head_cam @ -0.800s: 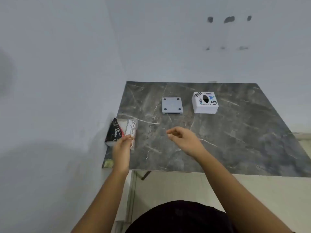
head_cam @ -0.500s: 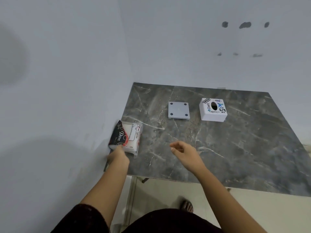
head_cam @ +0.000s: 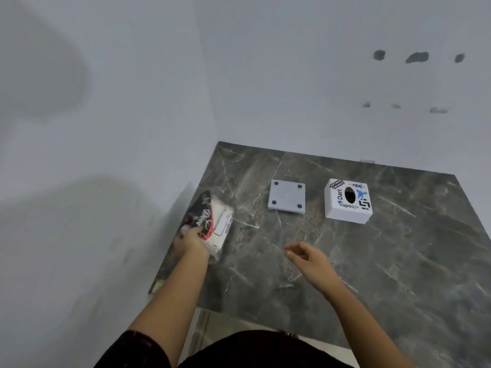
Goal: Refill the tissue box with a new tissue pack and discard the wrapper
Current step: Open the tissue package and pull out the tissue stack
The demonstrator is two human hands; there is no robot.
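Observation:
A wrapped tissue pack, black, red and white, lies at the table's left edge by the wall. My left hand grips its near end. My right hand hovers over the middle of the table with loosely curled fingers and holds nothing. The white tissue box cover, with stickers and an oval slot on top, stands at the back right. Its grey square base plate, with four dark dots at the corners, lies apart to the left of the cover.
The dark marble table fills the corner between two pale walls; the left wall runs right beside the tissue pack. A pale floor shows below the near table edge.
My left hand has slid down to the near end of the tissue pack and closed on it. The pack has tilted and shifted slightly. The camera turned left.

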